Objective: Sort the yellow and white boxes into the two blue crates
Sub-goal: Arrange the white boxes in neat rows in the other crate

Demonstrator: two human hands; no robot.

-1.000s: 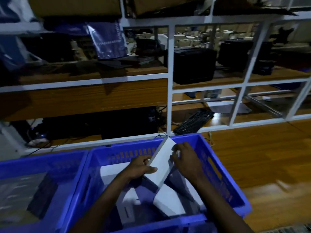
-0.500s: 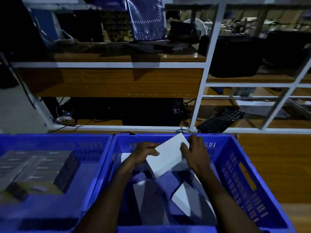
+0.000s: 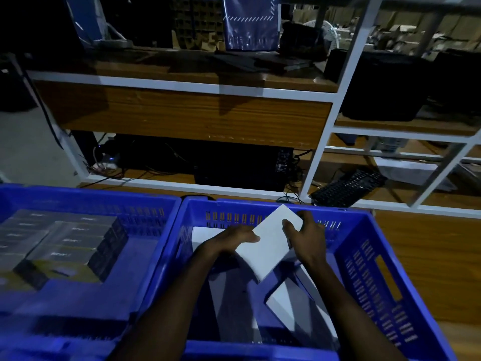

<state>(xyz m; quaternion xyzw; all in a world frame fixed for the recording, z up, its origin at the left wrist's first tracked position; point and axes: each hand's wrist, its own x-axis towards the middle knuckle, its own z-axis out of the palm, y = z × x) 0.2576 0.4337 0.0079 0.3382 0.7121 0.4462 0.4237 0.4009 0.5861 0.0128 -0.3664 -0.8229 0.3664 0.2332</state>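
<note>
gripping white box (image 3: 265, 247) edges, tilted, near crate (image 3: 364, 267) rim

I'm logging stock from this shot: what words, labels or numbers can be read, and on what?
None is readable.
Stacked grey-topped, black-sided boxes in the left blue plastic crate: small pale print, too blurred to read.
Flat white rectangular box gripped by the left hand and right hand: visible face blank.
Black keyboard: keys too small to read.

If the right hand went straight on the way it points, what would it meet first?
The right hand grips the white box; beyond that, probably the far wall of the right crate, depth unclear.
</note>
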